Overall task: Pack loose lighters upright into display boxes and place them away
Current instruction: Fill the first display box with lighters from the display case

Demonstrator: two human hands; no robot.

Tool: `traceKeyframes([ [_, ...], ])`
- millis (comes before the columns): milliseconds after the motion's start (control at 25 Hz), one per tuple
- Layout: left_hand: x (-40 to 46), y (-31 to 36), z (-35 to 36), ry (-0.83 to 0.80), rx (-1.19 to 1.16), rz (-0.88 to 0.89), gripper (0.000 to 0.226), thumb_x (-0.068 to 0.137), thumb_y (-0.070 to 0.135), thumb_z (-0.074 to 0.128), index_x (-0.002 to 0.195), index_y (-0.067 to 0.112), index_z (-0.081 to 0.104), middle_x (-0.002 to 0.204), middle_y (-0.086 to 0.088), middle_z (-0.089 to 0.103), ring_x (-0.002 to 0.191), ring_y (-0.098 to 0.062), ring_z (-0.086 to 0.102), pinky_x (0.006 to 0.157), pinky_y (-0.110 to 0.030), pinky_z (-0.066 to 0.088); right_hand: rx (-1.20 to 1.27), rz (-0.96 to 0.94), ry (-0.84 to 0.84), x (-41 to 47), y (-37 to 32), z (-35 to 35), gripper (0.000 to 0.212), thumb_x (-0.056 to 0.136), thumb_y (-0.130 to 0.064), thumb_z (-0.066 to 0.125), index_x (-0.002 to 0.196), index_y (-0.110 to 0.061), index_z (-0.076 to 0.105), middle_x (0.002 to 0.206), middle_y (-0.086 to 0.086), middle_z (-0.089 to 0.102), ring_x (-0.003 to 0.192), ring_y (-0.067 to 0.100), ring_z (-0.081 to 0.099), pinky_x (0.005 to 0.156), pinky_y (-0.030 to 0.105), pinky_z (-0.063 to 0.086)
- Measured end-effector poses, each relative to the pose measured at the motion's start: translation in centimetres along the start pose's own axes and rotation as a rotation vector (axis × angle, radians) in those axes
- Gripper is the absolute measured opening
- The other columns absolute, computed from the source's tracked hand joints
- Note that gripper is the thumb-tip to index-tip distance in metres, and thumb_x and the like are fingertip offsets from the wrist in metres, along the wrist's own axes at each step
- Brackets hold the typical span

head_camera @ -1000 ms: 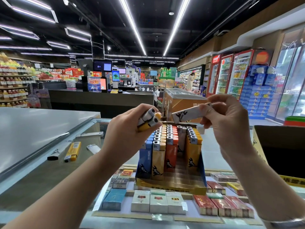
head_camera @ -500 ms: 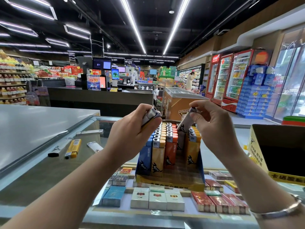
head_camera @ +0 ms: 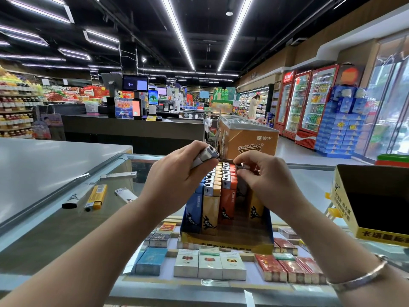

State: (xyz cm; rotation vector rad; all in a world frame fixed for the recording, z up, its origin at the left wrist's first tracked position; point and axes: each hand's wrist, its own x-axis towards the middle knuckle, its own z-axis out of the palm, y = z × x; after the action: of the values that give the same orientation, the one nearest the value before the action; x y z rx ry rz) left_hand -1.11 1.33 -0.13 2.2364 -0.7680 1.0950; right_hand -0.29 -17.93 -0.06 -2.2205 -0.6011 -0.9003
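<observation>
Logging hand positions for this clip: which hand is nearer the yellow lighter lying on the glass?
Left. The left hand is up over the display box, just right of the yellow lighter. The right hand is farther right, across the box.

Place: a supermarket, seen from behind a glass counter [head_camera: 309,171].
Beyond the counter: checkout desk [head_camera: 132,129] with screens.
Right of the counter: red drinks fridges [head_camera: 309,100].
Left of the counter: stocked shelves [head_camera: 15,107].
Under the counter's glass: cigarette packs [head_camera: 210,264].
</observation>
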Motion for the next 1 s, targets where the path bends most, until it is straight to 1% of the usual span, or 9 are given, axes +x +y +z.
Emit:
traceKeyframes([
  [80,-0.1,0.1,0.0,0.002,-0.013,-0.002,0.032,0.088,0.045,0.042,0.101,0.02,0.056,0.07,0.025,0.046,0.061,0.0,0.049,0.052,-0.019,0.033,-0.023,0.005,-0.006,0.0,-0.1,0.1,0.016,0.082,-0.005,0.065,0.093,-0.016,0.069,0.085,-0.008,0.062,0.079,-0.003,0.053,0.069,0.0,0.039],
  [200,-0.1,0.1,0.0,0.002,-0.023,-0.013,0.031,0.087,0.045,0.042,0.1,0.021,0.056,0.07,0.024,0.047,0.061,-0.001,0.05,0.052,-0.019,0.033,-0.143,0.003,-0.026,0.2,0.1,0.3,0.016,0.082,-0.005,0.063,0.093,-0.014,0.071,0.088,-0.007,0.06,0.09,0.01,0.046,0.072,0.021,0.034],
  [280,-0.1,0.1,0.0,0.001,-0.033,-0.02,0.032,0.087,0.046,0.041,0.101,0.021,0.056,0.069,0.024,0.048,0.062,-0.001,0.05,0.052,-0.019,0.034,-0.192,0.027,-0.048,0.3,0.2,0.3,0.016,0.084,-0.007,0.062,0.094,-0.014,0.071,0.09,-0.005,0.062,0.092,0.013,0.042,0.075,0.028,0.03],
  [440,-0.1,0.3,0.0,0.011,-0.054,-0.017,0.034,0.087,0.048,0.04,0.1,0.02,0.055,0.068,0.024,0.047,0.06,-0.001,0.049,0.052,-0.018,0.033,-0.248,0.045,-0.054,0.4,0.1,0.2,0.017,0.087,-0.014,0.059,0.098,-0.018,0.072,0.095,-0.005,0.064,0.091,0.01,0.035,0.076,0.031,0.025],
  [600,-0.1,0.5,-0.1,0.076,-0.059,-0.005,0.032,0.087,0.042,0.044,0.096,0.014,0.055,0.064,0.021,0.046,0.055,-0.002,0.048,0.046,-0.025,0.038,-0.322,0.015,-0.053,0.0,0.0,0.2,0.022,0.088,-0.021,0.058,0.108,-0.019,0.069,0.094,-0.01,0.05,0.093,0.008,0.031,0.077,0.028,0.023],
  [680,0.0,0.6,-0.3,0.109,-0.061,0.007,0.035,0.087,0.044,0.047,0.095,0.011,0.056,0.063,0.017,0.049,0.052,-0.004,0.049,0.044,-0.028,0.041,-0.145,-0.019,0.064,-0.1,-0.7,0.0,0.022,0.086,-0.02,0.062,0.107,-0.022,0.067,0.091,-0.016,0.052,0.092,0.006,0.038,0.075,0.02,0.028],
  [800,0.0,1.0,-0.5,0.122,-0.05,0.092,0.04,0.085,0.049,0.049,0.089,0.01,0.057,0.059,0.02,0.043,0.048,0.004,0.042,0.044,-0.011,0.032,0.171,-0.124,0.079,-0.3,-2.2,-0.3,0.029,0.082,-0.023,0.067,0.108,-0.033,0.061,0.088,-0.021,0.06,0.087,0.0,0.054,0.075,0.011,0.042],
  [920,0.1,1.2,-0.6,0.119,-0.046,0.15,0.042,0.079,0.05,0.054,0.082,0.008,0.056,0.062,0.022,0.046,0.051,0.01,0.04,0.046,-0.004,0.029,0.337,-0.134,-0.011,-0.4,-3.1,-0.5,0.023,0.078,-0.038,0.062,0.101,-0.041,0.061,0.087,-0.014,0.066,0.081,0.006,0.061,0.072,0.022,0.052],
  [1000,0.0,1.1,-0.5,0.116,-0.049,0.174,0.044,0.076,0.052,0.056,0.082,0.008,0.056,0.065,0.015,0.055,0.051,0.003,0.047,0.044,-0.01,0.035,0.454,-0.106,-0.075,-0.3,-3.1,-0.7,0.02,0.075,-0.035,0.062,0.095,-0.037,0.064,0.087,-0.01,0.068,0.08,0.008,0.063,0.073,0.028,0.054],
])
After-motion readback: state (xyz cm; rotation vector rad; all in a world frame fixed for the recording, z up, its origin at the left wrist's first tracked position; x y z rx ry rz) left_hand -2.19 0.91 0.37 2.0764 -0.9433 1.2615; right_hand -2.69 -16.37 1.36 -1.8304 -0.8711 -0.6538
